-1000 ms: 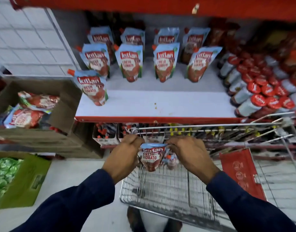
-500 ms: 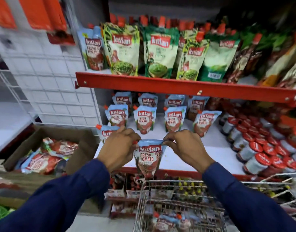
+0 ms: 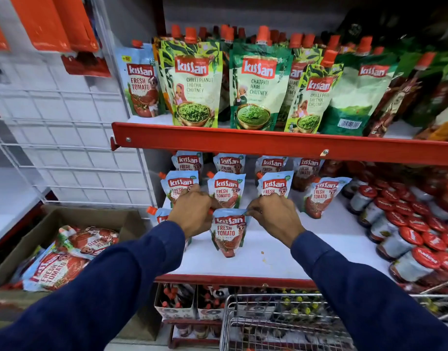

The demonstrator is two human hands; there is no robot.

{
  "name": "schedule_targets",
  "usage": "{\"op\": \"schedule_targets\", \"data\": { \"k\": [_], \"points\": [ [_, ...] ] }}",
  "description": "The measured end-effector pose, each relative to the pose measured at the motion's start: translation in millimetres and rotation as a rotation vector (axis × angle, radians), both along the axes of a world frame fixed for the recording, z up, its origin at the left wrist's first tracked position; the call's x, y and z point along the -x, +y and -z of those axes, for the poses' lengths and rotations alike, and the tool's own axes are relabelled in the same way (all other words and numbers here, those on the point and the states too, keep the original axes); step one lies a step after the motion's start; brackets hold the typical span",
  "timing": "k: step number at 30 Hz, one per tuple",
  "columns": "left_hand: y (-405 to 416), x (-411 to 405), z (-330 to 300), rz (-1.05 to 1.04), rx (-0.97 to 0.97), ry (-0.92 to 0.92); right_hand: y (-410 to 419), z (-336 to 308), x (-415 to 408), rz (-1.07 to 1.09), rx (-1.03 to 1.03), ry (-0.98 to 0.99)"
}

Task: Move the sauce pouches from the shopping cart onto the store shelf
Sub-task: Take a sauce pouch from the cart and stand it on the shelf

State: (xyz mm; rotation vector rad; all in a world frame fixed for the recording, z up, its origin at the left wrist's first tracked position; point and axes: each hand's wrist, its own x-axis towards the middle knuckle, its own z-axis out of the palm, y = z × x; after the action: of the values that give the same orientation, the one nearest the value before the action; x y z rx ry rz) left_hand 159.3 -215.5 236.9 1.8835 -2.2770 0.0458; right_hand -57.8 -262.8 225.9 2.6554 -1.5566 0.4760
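A light-blue Kissan Fresh Tomato sauce pouch stands upright on the white store shelf, in front of two rows of the same pouches. My left hand pinches its top left corner by the orange cap. My right hand pinches its top right corner. Another pouch stands just left, partly hidden behind my left wrist. The wire shopping cart sits below the shelf at the bottom centre; its contents are hard to see.
Red-lidded jars fill the shelf's right side. The red-edged upper shelf carries green chutney pouches. A cardboard box with more tomato pouches sits at the left, beside a white wire grid panel.
Both hands lifted the pouch out of the cart and carried it up and forward; it now stands on the shelf surface. The view tilted upward, showing the upper shelf.
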Motion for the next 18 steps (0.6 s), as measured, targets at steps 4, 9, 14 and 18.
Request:
{"op": "schedule_targets", "data": {
  "k": [4,9,14,18],
  "points": [
    [-7,-2,7,-0.016,-0.034,0.002,-4,8,-5,0.009,-0.003,-0.018],
    [-9,-4,14,-0.031,-0.06,-0.005,0,13,-7,0.006,-0.025,-0.051],
    [-9,-4,14,-0.027,-0.048,-0.004,3,12,-8,0.008,-0.062,-0.055],
    [-7,-5,15,-0.016,-0.061,-0.011,4,11,-7,0.023,-0.106,-0.049]
  ]
}}
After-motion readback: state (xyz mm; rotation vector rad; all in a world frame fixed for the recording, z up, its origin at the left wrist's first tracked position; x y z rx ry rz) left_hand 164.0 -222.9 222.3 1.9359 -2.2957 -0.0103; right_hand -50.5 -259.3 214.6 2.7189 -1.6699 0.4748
